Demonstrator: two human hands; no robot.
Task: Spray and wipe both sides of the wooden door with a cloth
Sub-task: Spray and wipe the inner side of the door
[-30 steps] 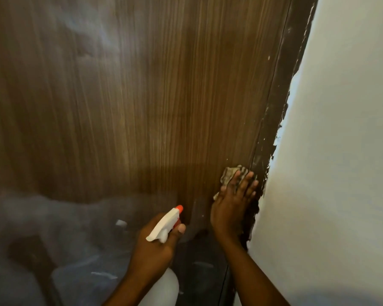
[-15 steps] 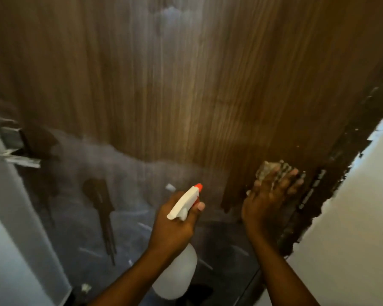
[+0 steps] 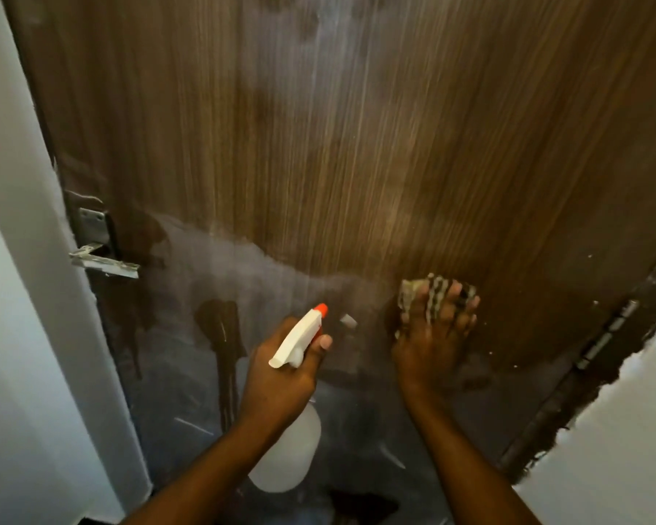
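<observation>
A brown wooden door (image 3: 319, 145) fills the view, with a greyish film over its lower part. My left hand (image 3: 281, 380) grips a white spray bottle (image 3: 292, 445) by its neck, the orange nozzle (image 3: 320, 309) aimed at the door. My right hand (image 3: 432, 335) presses a patterned cloth (image 3: 413, 293) flat against the door, fingers spread over it, to the right of the bottle.
A metal door handle (image 3: 103, 261) and lock plate (image 3: 91, 221) sit at the door's left edge beside a white wall (image 3: 16, 335). A hinge (image 3: 603, 335) and dark frame run down the right side, next to another white wall (image 3: 622, 449).
The view has swung left, bringing the handle and left wall into sight. My right hand with the cloth has slid left, away from the hinge edge. The bottle stays held up.
</observation>
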